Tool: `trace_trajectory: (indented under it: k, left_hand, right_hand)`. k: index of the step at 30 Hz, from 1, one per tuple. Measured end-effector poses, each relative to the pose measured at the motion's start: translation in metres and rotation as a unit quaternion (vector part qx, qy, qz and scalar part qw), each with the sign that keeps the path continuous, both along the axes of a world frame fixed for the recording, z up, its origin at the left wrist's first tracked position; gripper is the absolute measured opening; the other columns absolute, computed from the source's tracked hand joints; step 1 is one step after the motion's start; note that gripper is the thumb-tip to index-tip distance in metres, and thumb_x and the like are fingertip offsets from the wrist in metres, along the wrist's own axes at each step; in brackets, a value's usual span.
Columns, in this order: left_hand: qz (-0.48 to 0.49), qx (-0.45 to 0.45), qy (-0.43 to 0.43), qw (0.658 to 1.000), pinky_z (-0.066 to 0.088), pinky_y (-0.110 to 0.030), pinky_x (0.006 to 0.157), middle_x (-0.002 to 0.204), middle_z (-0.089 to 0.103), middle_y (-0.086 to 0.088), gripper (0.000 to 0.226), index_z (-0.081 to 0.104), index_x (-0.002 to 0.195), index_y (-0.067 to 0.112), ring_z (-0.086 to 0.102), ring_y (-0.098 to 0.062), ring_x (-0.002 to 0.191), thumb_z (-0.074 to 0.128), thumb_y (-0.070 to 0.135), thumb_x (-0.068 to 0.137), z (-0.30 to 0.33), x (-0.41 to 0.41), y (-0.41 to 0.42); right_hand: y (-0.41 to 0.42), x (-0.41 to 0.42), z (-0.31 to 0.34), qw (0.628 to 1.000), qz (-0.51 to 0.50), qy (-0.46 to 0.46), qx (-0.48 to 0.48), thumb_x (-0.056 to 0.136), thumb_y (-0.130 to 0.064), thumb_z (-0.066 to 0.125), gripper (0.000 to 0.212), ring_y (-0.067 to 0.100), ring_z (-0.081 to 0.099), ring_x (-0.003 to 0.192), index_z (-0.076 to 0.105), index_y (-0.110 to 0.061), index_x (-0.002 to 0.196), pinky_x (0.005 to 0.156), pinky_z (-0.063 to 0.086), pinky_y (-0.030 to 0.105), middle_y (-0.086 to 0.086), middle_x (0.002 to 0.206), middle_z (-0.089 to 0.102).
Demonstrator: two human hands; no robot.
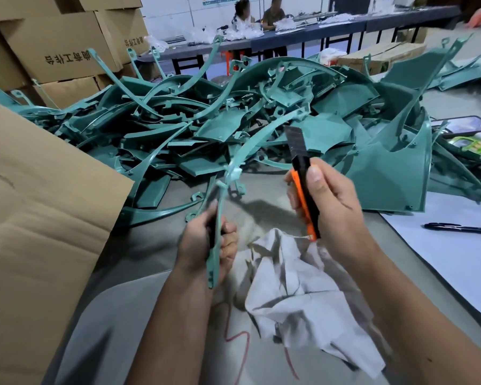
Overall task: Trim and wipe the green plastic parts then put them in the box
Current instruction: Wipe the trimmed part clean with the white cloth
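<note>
My left hand (207, 243) grips the lower end of a long curved green plastic strip (257, 143), which arcs up and to the right over the table. In my right hand (331, 207) I hold an orange and black utility knife (303, 173), its dark blade extended upward, close to the right of the strip. A crumpled grey-white cloth (297, 298) lies on the table below both hands. Behind them sprawls a big pile of green plastic parts (206, 126). The flap of a cardboard box (39, 218) fills the left side.
Stacked cardboard boxes (59, 48) stand at the back left. White paper (456, 245) with a black pen (458, 228) lies at the right, a phone (467, 126) beyond it. Two people sit at a far table (261, 18). A red cord (233, 334) crosses the grey tabletop.
</note>
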State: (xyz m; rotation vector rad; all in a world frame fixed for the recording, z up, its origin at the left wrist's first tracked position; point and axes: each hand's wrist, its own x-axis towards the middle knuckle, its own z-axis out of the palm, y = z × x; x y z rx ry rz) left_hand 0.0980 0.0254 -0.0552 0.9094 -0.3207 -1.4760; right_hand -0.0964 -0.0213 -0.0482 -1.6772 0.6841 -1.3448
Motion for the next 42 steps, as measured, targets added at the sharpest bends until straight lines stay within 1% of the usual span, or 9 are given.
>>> trace_trajectory:
  k: [4, 7, 9, 13, 18, 22, 30, 37, 42]
  left_hand:
    - [0.067, -0.042, -0.086, 0.993, 0.033, -0.01, 0.031, 0.057, 0.045, -0.002, 0.055, 0.06, 0.063, 0.015, 0.044, -0.006, 0.032, 0.037, 0.032, 0.11, 0.0, 0.013, 0.002]
    - [0.106, -0.053, -0.127, 0.985, 0.041, -0.014, 0.038, 0.057, 0.056, -0.001, 0.04, 0.07, 0.085, 0.015, 0.053, -0.009, 0.04, 0.043, 0.034, 0.107, 0.0, 0.024, 0.008]
    - [0.141, -0.039, -0.141, 0.979, 0.049, -0.02, 0.043, 0.065, 0.069, -0.002, 0.037, 0.077, 0.092, 0.015, 0.066, -0.012, 0.051, 0.049, 0.036, 0.105, 0.0, 0.03, 0.008]
    - [0.193, -0.005, -0.129, 0.973, 0.058, -0.026, 0.057, 0.101, 0.079, -0.009, 0.035, 0.075, 0.116, 0.011, 0.077, -0.02, 0.08, 0.061, 0.038, 0.097, 0.0, 0.042, 0.008]
    - [0.201, -0.012, -0.123, 0.972, 0.057, -0.024, 0.059, 0.097, 0.079, -0.007, 0.037, 0.074, 0.119, 0.01, 0.075, -0.018, 0.077, 0.059, 0.036, 0.097, -0.001, 0.048, 0.007]
    - [0.194, -0.023, -0.148, 0.97, 0.058, -0.026, 0.066, 0.104, 0.079, -0.009, 0.038, 0.077, 0.114, 0.012, 0.076, -0.023, 0.092, 0.064, 0.041, 0.094, -0.001, 0.045, 0.007]
    - [0.131, -0.132, -0.334, 0.924, 0.041, -0.037, 0.063, 0.076, 0.06, -0.015, 0.047, 0.061, 0.083, 0.004, 0.055, -0.025, 0.069, 0.074, 0.049, 0.081, -0.012, 0.036, 0.001]
    - [0.137, -0.15, -0.35, 0.914, 0.034, -0.022, 0.046, 0.057, 0.05, 0.001, 0.037, 0.053, 0.065, 0.016, 0.044, -0.013, 0.051, 0.071, 0.038, 0.088, -0.021, 0.024, -0.013]
    - [0.125, -0.201, -0.412, 0.88, 0.033, -0.027, 0.05, 0.064, 0.046, -0.004, 0.052, 0.046, 0.072, 0.001, 0.041, -0.018, 0.059, 0.071, 0.044, 0.088, -0.024, 0.027, -0.015]
  right_hand:
    - [-0.023, -0.013, -0.008, 0.894, -0.194, 0.397, -0.077, 0.108, -0.046, 0.044, 0.031, 0.025, 0.057, 0.071, 0.056, -0.024, 0.09, 0.063, 0.047, 0.04, -0.003, 0.072, 0.059]
    - [-0.026, -0.013, -0.01, 0.818, -0.184, 0.544, -0.011, 0.102, -0.055, 0.054, 0.031, 0.024, 0.057, 0.097, 0.067, -0.029, 0.114, 0.081, 0.051, 0.039, 0.0, 0.105, 0.069]
    - [-0.025, -0.015, -0.005, 0.82, -0.18, 0.539, -0.066, 0.095, -0.066, 0.055, 0.044, 0.02, 0.047, 0.109, 0.067, -0.032, 0.122, 0.093, 0.047, 0.042, -0.004, 0.114, 0.061]
    - [-0.017, -0.026, 0.016, 0.918, 0.033, 0.394, -0.037, 0.075, -0.087, 0.059, 0.053, 0.007, 0.059, 0.083, 0.07, -0.039, 0.093, 0.072, 0.053, 0.036, -0.015, 0.089, 0.064]
    - [-0.007, -0.018, 0.004, 0.809, 0.181, 0.559, -0.03, 0.058, -0.072, 0.083, 0.069, 0.0, 0.057, 0.096, 0.061, -0.049, 0.12, 0.081, 0.049, 0.021, -0.024, 0.107, 0.056]
    - [-0.012, -0.011, -0.004, 0.871, 0.139, 0.465, -0.077, 0.081, -0.022, 0.086, 0.026, 0.006, 0.06, 0.083, 0.072, -0.034, 0.1, 0.069, 0.047, 0.025, -0.019, 0.094, 0.064]
    - [-0.007, 0.019, -0.012, 0.988, -0.081, 0.065, 0.116, 0.095, -0.005, 0.073, 0.022, 0.007, 0.045, 0.051, 0.059, -0.02, 0.091, 0.049, 0.035, 0.021, -0.009, 0.067, 0.06]
    - [0.014, 0.033, -0.004, 0.812, 0.183, -0.4, 0.384, 0.092, -0.035, 0.066, 0.033, 0.023, 0.074, 0.086, 0.081, -0.005, 0.091, 0.071, 0.063, 0.031, 0.016, 0.103, 0.075]
    - [0.006, 0.043, -0.009, 0.857, 0.141, -0.341, 0.359, 0.085, -0.008, 0.079, 0.043, 0.033, 0.064, 0.109, 0.06, -0.005, 0.124, 0.108, 0.052, 0.051, 0.022, 0.117, 0.068]
